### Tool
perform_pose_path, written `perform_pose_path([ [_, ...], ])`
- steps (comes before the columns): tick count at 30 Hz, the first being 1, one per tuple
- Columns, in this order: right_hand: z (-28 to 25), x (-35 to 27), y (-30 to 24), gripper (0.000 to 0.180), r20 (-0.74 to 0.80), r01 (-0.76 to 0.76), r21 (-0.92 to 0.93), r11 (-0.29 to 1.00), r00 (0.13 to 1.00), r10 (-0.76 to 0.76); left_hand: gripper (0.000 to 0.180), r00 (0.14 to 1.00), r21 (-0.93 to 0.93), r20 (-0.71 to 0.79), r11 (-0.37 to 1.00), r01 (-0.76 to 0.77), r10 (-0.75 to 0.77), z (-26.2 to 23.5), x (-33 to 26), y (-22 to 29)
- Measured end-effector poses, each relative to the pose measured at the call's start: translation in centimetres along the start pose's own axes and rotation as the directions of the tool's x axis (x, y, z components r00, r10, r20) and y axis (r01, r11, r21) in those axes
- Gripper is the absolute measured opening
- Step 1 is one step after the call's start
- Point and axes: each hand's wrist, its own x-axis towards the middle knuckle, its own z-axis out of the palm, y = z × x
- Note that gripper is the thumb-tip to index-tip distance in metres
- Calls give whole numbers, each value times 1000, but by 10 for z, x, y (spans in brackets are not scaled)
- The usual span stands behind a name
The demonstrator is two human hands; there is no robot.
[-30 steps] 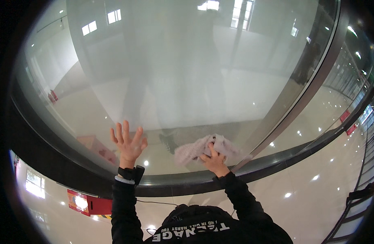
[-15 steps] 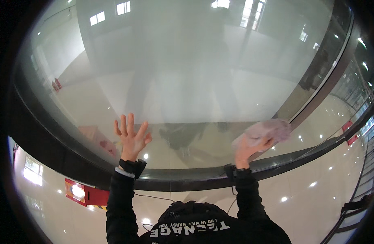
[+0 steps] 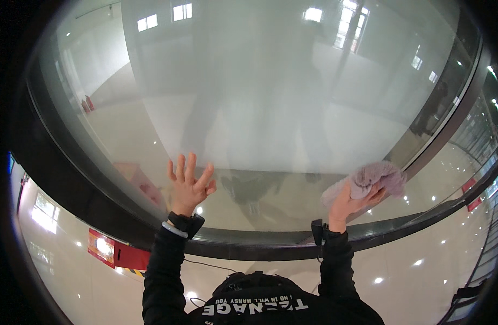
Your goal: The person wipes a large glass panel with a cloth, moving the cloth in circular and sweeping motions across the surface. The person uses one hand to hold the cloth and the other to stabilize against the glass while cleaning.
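Close by frame edge (image 3: pixel 449 127), cloth (image 3: pixel 374 177)

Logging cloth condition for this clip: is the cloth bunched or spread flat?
Bunched: the purple cloth shows thick, rounded folds and sits gathered at the right hand.

- One black frame rail (image 3: pixel 270 253)
- Two bare hands (image 3: pixel 187 192) (image 3: pixel 347 205) above the rail
- One mauve cloth (image 3: pixel 373 180) above the rail
- Two black wrist straps (image 3: pixel 183 222) (image 3: pixel 329 234) at the rail
- One red box (image 3: pixel 131 256) below the rail's left

Room R of L hand (image 3: pixel 190 188); glass (image 3: pixel 270 135) blocks fwd.
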Motion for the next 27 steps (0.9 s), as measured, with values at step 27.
perform_pose_path([
  [27,-4,53,-75,40,155,743,365,561,545,-824,43,999,-31,5,999,45,-45,4,-22,-2],
])
